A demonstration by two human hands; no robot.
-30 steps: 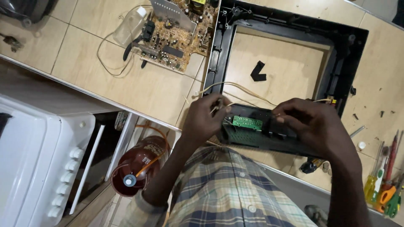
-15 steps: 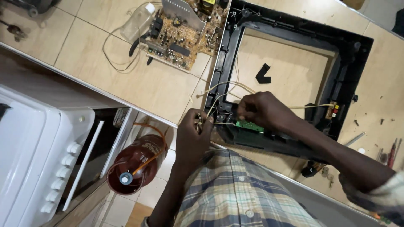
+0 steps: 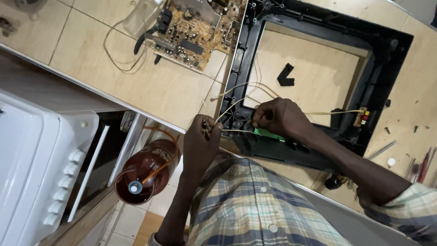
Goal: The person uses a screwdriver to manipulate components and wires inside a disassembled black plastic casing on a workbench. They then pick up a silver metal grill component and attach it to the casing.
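White enamel fills the far left: a cooker (image 3: 41, 168) with a row of knobs stands below the counter edge, and beside it on the floor sits a brown gas cylinder (image 3: 144, 171) with an orange hose looping off its valve. Above, on the beige tiled counter (image 3: 136, 86), a bare yellow-brown circuit board (image 3: 195, 34) lies component side up, set well back from the edge, probably to keep it out of the way of the hands. The left hand (image 3: 200, 139) comes up over the counter edge with its wrist bent, fingers closed in a pinch on the ends of the pale thin wires (image 3: 236, 91), apparently to keep them gathered and taut. Those wires arc away to the black plastic frame (image 3: 318, 27), which lies flat on the counter (its open middle shows the tile and a small black scrap (image 3: 286, 75)). The right hand (image 3: 282, 118), knuckles up and forearm reaching in from the right, is curled over the frame's near rail, fingertips pressed together on a wire just above a small green circuit board (image 3: 268, 134). Farther right, one wire runs to a little connector (image 3: 362, 116) at the frame's side, and screwdrivers (image 3: 421, 166) lie near the edge.
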